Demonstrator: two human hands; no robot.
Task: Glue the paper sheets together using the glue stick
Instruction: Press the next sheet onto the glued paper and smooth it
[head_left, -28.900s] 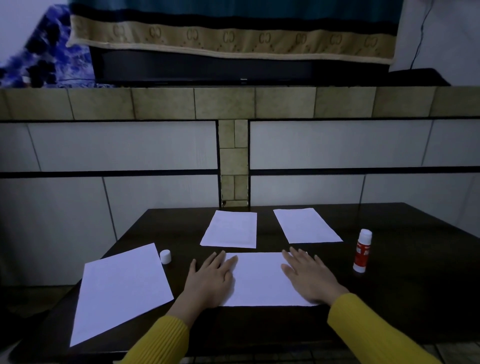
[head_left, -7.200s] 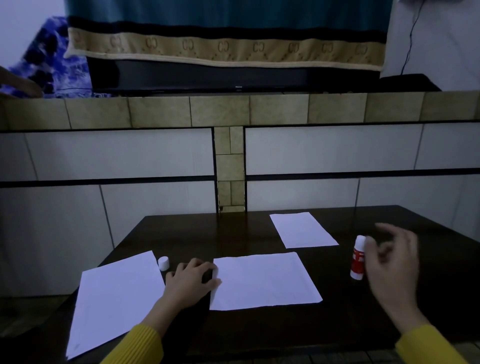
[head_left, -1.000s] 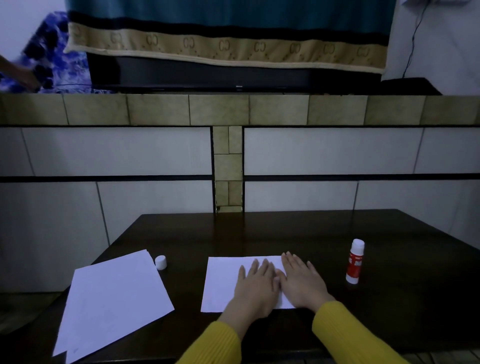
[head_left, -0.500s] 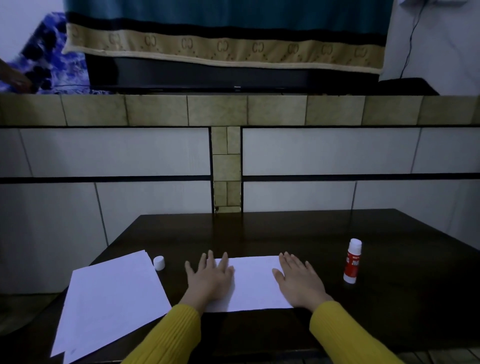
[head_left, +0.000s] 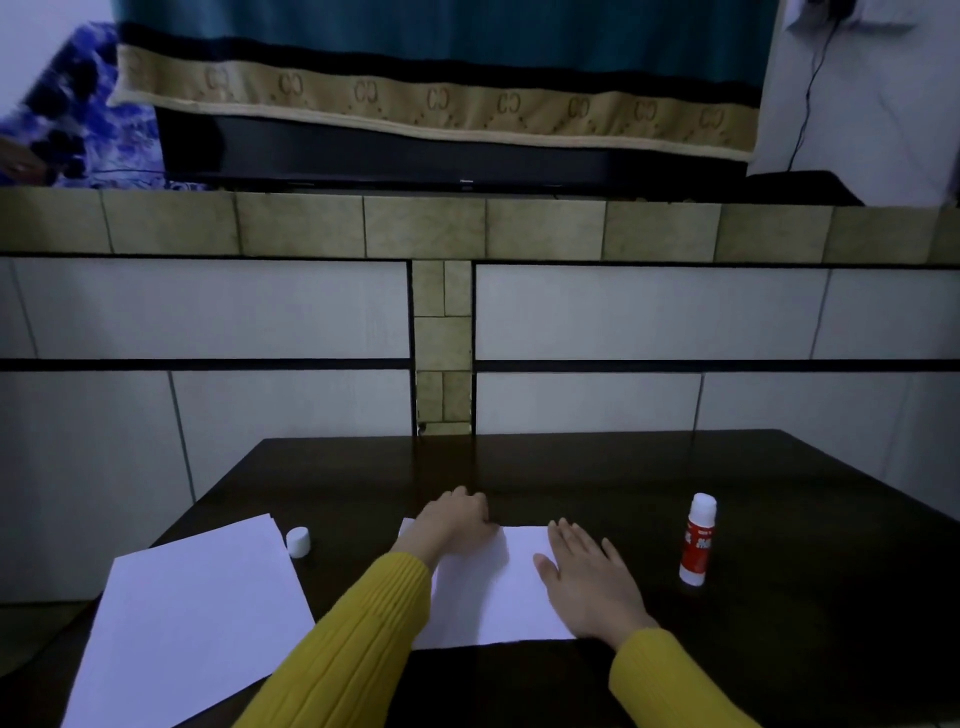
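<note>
A white paper sheet (head_left: 493, 587) lies on the dark table (head_left: 779, 623) in front of me. My left hand (head_left: 457, 519) rests at the sheet's far edge with its fingers curled down; its fingertips are hidden, so I cannot tell whether it pinches the edge. My right hand (head_left: 587, 582) lies flat, fingers spread, on the sheet's right part. The red glue stick (head_left: 698, 540) with a white top stands upright to the right of my right hand, apart from it. Its small white cap (head_left: 298, 542) sits to the left of the sheet.
A second, larger lot of white paper (head_left: 197, 623) lies askew at the table's front left corner. A tiled wall (head_left: 623, 312) rises just behind the table's far edge. A patterned cloth (head_left: 441, 98) hangs above it.
My left hand has slid from flat on the sheet's left part to its far edge and has curled its fingers. My right hand stays flat on the right part.
</note>
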